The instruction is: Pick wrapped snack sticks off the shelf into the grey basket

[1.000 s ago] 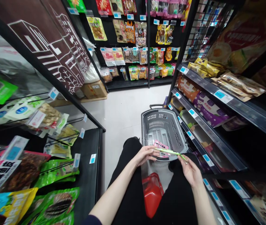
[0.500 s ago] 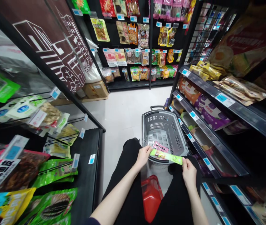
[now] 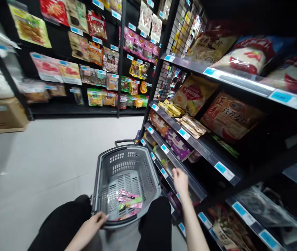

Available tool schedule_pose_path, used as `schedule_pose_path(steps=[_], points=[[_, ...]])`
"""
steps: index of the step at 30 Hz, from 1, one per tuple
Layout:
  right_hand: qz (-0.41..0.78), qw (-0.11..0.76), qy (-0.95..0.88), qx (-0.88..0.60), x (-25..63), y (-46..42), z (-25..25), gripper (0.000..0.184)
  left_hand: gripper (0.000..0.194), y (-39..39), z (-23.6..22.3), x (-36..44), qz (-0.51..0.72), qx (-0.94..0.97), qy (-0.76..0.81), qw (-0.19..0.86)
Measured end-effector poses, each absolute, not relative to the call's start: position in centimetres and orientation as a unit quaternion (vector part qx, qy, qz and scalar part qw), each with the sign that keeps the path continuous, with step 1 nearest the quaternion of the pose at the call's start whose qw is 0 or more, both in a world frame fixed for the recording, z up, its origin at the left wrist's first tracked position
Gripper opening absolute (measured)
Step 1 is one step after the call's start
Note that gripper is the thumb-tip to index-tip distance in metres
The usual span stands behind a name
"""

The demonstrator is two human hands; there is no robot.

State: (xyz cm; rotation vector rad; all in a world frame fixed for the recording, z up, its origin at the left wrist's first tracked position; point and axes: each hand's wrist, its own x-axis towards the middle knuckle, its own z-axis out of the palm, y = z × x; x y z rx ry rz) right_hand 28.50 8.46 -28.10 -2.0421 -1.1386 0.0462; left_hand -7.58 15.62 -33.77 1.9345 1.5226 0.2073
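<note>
Gripping slotted grey plastic basket (image 3: 123, 159) with left hand (image 3: 95, 222); cannot tell for right hand (image 3: 181, 181); swung wide, may knock black shelf (image 3: 193, 184) alongside.

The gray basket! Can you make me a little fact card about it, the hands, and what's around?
Basket: gray, between the knees, by the right-hand shelves
Inside: a green packet lying over pink packaging
Left hand: at the basket's near rim; how firmly it grips is unclear
Right hand: fingers curled, in front of the lower shelves; can't tell if it touches them
Nearby: purple packs on a shelf
Far left: cardboard box on the floor side
</note>
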Motion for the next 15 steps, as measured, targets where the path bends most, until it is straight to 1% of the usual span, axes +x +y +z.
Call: schedule_pose_path(steps=[1, 3, 5, 6, 9, 12, 13, 15], points=[[-0.017, 0.396, -0.430, -0.811, 31.1, 7.5, -25.9, 0.037, 0.043, 15.7, -34.0, -7.6, 0.070, 0.747, 0.574, 0.327], [-0.089, 0.393, -0.358, -0.842, 36.9, 5.8, -21.7, 0.043, 0.044, 15.5, -34.2, -7.6, 0.052, 0.759, 0.562, 0.325], [-0.127, 0.371, -0.291, -0.873, 42.6, 4.6, -18.5, 0.046, 0.043, 15.3, -34.4, -7.4, 0.036, 0.767, 0.553, 0.323], [-0.129, 0.356, -0.273, -0.884, 45.3, 4.2, -17.4, 0.043, 0.042, 15.2, -34.5, -7.3, 0.032, 0.771, 0.549, 0.322], [-0.071, 0.297, -0.245, -0.920, 51.0, 3.3, -16.4, 0.032, 0.039, 15.2, -35.0, -7.0, 0.029, 0.780, 0.538, 0.318], [-0.019, 0.250, -0.234, -0.939, 52.9, 3.0, -17.1, 0.021, 0.037, 15.5, -35.5, -7.0, 0.034, 0.787, 0.531, 0.312], [-0.019, 0.242, -0.232, -0.942, 53.0, 3.1, -17.4, 0.021, 0.036, 15.5, -35.6, -7.0, 0.035, 0.789, 0.530, 0.309], [-0.035, 0.238, -0.233, -0.942, 52.6, 3.2, -17.6, 0.026, 0.035, 15.5, -35.6, -7.1, 0.039, 0.789, 0.531, 0.305]])
